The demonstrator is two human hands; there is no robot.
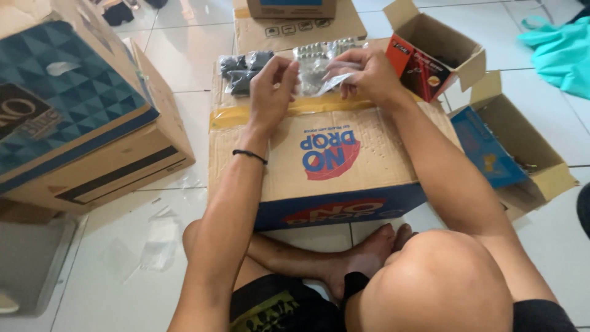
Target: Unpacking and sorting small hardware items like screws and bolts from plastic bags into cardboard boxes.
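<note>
Above far edge of brown cardboard box (pixel 344 154), both hands pinch small clear plastic bag (pixel 326 77): left hand (pixel 272 86) grip clenched on its left end, right hand (pixel 367 75) on right. Filled bags (pixel 243 71) just beyond, left.
</note>
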